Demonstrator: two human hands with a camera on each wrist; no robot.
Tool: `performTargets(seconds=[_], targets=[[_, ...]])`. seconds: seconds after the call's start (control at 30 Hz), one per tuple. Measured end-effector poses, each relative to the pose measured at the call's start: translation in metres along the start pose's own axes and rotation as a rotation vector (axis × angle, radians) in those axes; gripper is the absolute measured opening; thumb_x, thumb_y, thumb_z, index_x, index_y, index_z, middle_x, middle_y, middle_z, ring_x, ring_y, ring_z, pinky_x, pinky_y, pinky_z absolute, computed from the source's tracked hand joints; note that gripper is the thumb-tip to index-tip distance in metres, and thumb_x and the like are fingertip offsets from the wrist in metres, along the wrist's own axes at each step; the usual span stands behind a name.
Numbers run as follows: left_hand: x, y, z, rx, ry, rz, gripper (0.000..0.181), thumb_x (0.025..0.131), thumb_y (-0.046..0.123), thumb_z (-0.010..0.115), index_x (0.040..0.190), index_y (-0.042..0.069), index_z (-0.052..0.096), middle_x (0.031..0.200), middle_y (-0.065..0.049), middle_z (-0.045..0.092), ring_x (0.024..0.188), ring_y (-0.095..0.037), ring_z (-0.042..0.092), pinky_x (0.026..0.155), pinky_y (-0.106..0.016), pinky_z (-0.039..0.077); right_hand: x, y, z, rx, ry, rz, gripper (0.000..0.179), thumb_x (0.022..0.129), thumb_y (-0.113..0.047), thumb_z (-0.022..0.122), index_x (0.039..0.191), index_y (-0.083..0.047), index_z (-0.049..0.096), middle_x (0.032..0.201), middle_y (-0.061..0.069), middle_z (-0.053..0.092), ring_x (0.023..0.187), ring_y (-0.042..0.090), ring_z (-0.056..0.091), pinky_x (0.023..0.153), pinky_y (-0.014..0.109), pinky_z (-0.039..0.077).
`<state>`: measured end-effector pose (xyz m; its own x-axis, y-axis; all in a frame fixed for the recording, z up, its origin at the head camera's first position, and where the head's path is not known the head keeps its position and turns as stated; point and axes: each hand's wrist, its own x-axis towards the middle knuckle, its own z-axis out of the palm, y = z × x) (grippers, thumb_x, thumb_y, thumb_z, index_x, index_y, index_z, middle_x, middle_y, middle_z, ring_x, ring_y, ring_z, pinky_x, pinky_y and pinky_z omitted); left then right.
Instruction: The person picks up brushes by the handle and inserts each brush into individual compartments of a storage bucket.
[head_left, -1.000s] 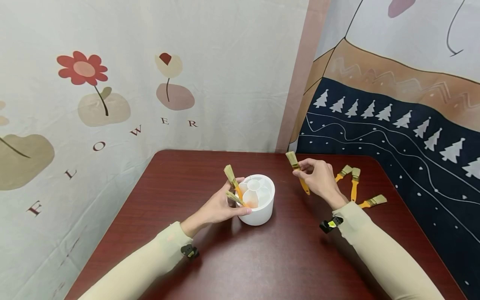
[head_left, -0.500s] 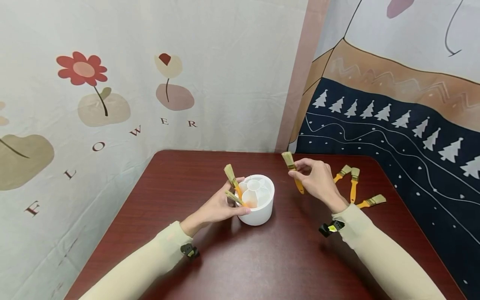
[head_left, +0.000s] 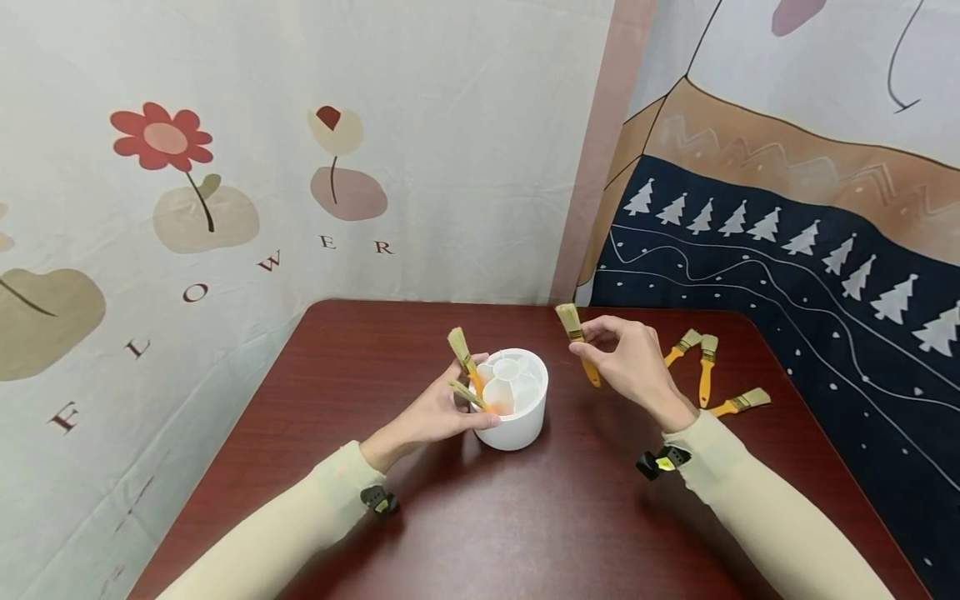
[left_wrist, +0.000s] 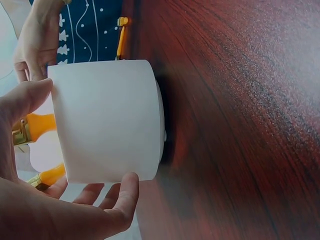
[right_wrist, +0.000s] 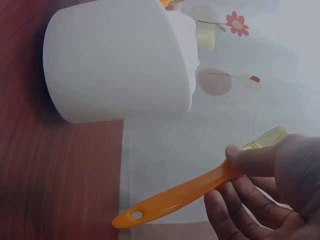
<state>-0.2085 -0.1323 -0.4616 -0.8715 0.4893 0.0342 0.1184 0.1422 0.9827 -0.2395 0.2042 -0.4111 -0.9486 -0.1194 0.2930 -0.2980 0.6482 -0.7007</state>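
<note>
My left hand [head_left: 438,410] cups the smooth white round holder [head_left: 517,417]; my right hand [head_left: 630,362] pinches an orange-handled bristle brush [head_left: 577,342], three spare brushes [head_left: 705,375] at three o'clock.

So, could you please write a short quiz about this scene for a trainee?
1. True or false: the right hand holds a brush above the table.
2. How many brushes stand in the white pot?
A. none
B. two
C. five
3. Fill in: three more brushes lie on the table to the ____ of the right hand.

Key:
1. True; thumb and fingers pinch it, bristles up.
2. B; both stand on the side where the left hand holds the pot.
3. Right; the three lie near the table's right edge.
</note>
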Motion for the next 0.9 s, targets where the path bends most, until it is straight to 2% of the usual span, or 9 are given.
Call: performTargets(seconds=[0.1, 0.33, 0.5, 0.7, 0.9], targets=[[0.000, -0.002, 0.001, -0.011, 0.006, 0.000, 0.103, 0.094, -0.002, 0.089, 0.179, 0.006, 0.031, 0.161, -0.025, 0.063, 0.130, -0.024, 0.070, 0.101, -0.027, 0.061, -0.001, -0.003, 0.000, 0.010, 0.006, -0.007, 0.028, 0.102, -0.026, 0.094, 0.125, -0.012, 0.086, 0.119, 0.013, 0.089, 0.101, 0.029, 0.084, 0.089, 0.035, 0.067], [-0.002, -0.003, 0.004, -0.015, 0.051, -0.027, 0.107, 0.092, 0.001, 0.093, 0.179, 0.009, 0.031, 0.152, -0.023, 0.071, 0.119, -0.022, 0.075, 0.095, -0.025, 0.062, -0.004, -0.010, 0.002, 0.037, 0.023, -0.029, 0.026, 0.100, -0.028, 0.096, 0.120, -0.015, 0.086, 0.110, 0.008, 0.089, 0.092, 0.024, 0.082, 0.081, 0.020, 0.062], [-0.002, -0.002, 0.006, 0.001, 0.080, -0.049, 0.108, 0.091, 0.005, 0.095, 0.178, 0.009, 0.032, 0.153, -0.022, 0.071, 0.117, -0.021, 0.075, 0.095, -0.026, 0.063, -0.006, -0.015, 0.001, 0.064, 0.025, -0.045, 0.024, 0.100, -0.026, 0.096, 0.119, -0.015, 0.086, 0.106, 0.008, 0.088, 0.088, 0.023, 0.081, 0.080, 0.017, 0.062], [-0.004, -0.002, 0.009, 0.022, 0.136, -0.064, 0.111, 0.089, 0.008, 0.098, 0.178, 0.005, 0.032, 0.158, -0.021, 0.068, 0.120, -0.023, 0.076, 0.103, -0.034, 0.063, -0.010, -0.023, 0.000, 0.079, 0.015, -0.038, 0.027, 0.101, -0.032, 0.095, 0.120, -0.015, 0.086, 0.108, 0.008, 0.087, 0.091, 0.024, 0.078, 0.082, 0.018, 0.062], [-0.008, 0.001, 0.016, 0.051, 0.201, -0.057, 0.112, 0.088, 0.012, 0.101, 0.176, 0.002, 0.032, 0.165, -0.022, 0.064, 0.134, -0.030, 0.075, 0.118, -0.044, 0.058, -0.013, -0.030, -0.002, 0.096, 0.009, -0.046, 0.028, 0.100, -0.035, 0.095, 0.119, -0.017, 0.085, 0.106, 0.007, 0.086, 0.092, 0.024, 0.076, 0.082, 0.021, 0.061]])
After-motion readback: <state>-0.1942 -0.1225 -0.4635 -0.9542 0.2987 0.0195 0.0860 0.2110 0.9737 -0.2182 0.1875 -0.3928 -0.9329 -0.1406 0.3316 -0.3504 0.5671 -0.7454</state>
